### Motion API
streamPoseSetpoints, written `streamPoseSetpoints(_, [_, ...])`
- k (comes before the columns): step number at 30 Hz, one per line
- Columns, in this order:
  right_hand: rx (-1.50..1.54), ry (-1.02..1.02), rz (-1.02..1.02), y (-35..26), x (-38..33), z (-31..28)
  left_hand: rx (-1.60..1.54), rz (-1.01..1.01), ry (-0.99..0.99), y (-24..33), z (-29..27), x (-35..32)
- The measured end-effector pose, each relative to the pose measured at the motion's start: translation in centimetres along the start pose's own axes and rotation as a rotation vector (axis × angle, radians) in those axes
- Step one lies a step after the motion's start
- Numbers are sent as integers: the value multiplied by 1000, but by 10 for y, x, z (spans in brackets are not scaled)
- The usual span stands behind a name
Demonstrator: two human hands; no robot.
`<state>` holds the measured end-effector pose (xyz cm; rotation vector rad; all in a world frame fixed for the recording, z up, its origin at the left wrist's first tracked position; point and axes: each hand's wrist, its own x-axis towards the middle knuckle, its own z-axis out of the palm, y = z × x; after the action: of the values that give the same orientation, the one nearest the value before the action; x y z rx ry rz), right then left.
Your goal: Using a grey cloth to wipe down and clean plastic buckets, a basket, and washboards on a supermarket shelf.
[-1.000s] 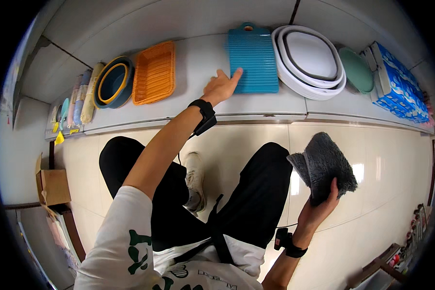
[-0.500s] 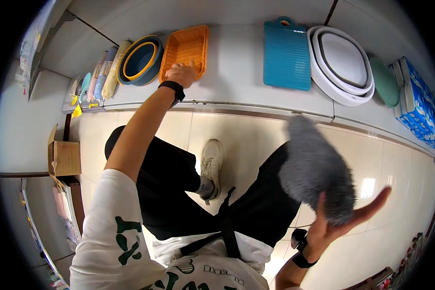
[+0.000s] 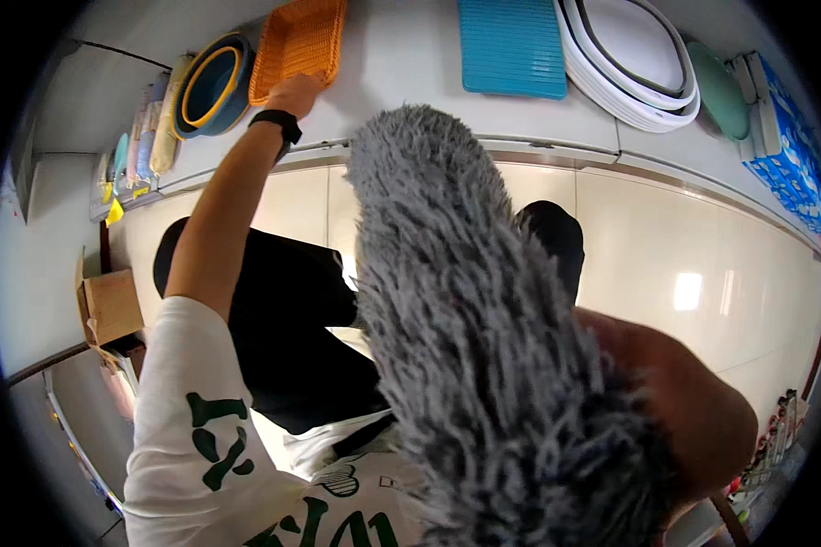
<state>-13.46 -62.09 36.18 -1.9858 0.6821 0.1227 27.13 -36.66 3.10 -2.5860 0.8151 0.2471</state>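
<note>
At the far left, my left hand (image 3: 296, 93) is closed at the near rim of an orange woven basket (image 3: 298, 41) on a white shelf. Its fingers reach over that rim and are only partly visible. A long-piled grey fluffy duster (image 3: 465, 273) fills the middle and lower right, very close to me. It is raised off the floor and covers my right leg and part of my shirt. Bare skin of my right arm shows, blurred, along the duster's right side. The fingers of my right hand are hidden behind the pile.
On the white shelf (image 3: 392, 77) stand blue basins with yellow rims (image 3: 237, 87), a teal ribbed washboard (image 3: 511, 50), white collapsible basins (image 3: 611, 96), a green oval item (image 3: 719, 96) and blue packages (image 3: 789, 146). Rolled fabrics (image 3: 162, 137) lie left; a cardboard box (image 3: 111, 305) stands below.
The grey duster has come up and left from the lower right, much closer to me. My left hand stays at the basket's near rim. The whole view has shifted, moving the shelf higher.
</note>
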Motion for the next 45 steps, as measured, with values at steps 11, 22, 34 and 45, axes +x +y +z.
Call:
streamPoseSetpoints(11, [338, 296, -1015, 92, 49, 30, 103, -183, 56, 4, -35, 2])
streamPoseSetpoints(22, [1113, 204, 17, 187, 71, 91, 395, -385, 136, 18, -35, -3])
streamPoseSetpoints(34, [1661, 143, 239, 234, 102, 87, -247, 13, -4, 116, -108, -8])
streamPoseSetpoints(45, [1382, 134, 132, 228, 109, 94, -137, -475, -304, 21, -49, -22])
